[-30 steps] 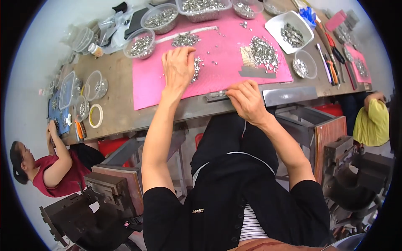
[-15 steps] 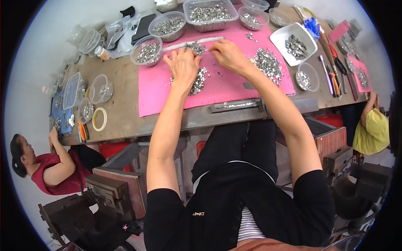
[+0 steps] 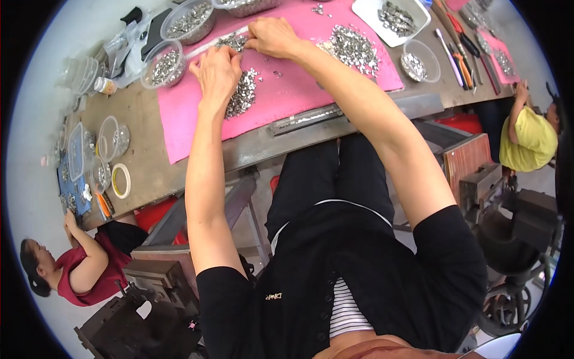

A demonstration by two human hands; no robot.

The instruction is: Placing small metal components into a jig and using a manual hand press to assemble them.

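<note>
My left hand point(image 3: 218, 73) is over the pink mat point(image 3: 191, 128), its fingers bent down at a small heap of shiny metal pieces point(image 3: 234, 40). On the other side of that heap, my right hand point(image 3: 274, 39) has its fingers pressed together in a pinch. Whatever either set of fingertips holds is hidden or too small to make out. A larger pile of silvery pieces point(image 3: 242, 96) lies just below my left hand. Farther right on the mat is another spread pile point(image 3: 354, 51). A pale, narrow strip point(image 3: 206, 46) runs along the mat beside the heap.
Clear tubs of metal pieces point(image 3: 166, 67) stand at the far side, with a white dish point(image 3: 359, 8) to the right. Pliers point(image 3: 460, 63) and other tools lie rightward. A tape roll point(image 3: 121, 181) sits left. Co-workers in red point(image 3: 95, 272) and yellow point(image 3: 529, 140) sit either side.
The view has shifted and tilted, so the bench appears higher and farther left. Both hands stay at the same small heap, with the left fingers now more bent.
</note>
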